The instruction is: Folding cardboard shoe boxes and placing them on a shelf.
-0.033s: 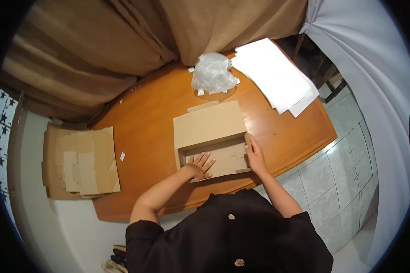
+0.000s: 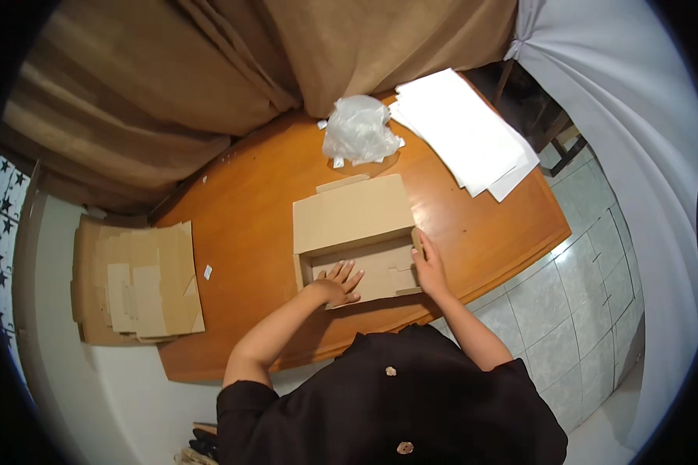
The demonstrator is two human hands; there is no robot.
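Note:
A brown cardboard box sits near the front of the wooden table, its lid folded back toward the far side and its shallow inside showing. Across its near left part lies my left hand, fingers spread over the inside and the front panel. My right hand grips the box's right side wall, the thumb on the inner side and the other fingers partly hidden. A small tab stands out from the lid's far edge.
Flattened cardboard pieces are stacked at the table's left end. A crumpled clear plastic bag lies at the back, beside a pile of white paper sheets. A small white scrap is left of the box. Brown curtains hang behind the table.

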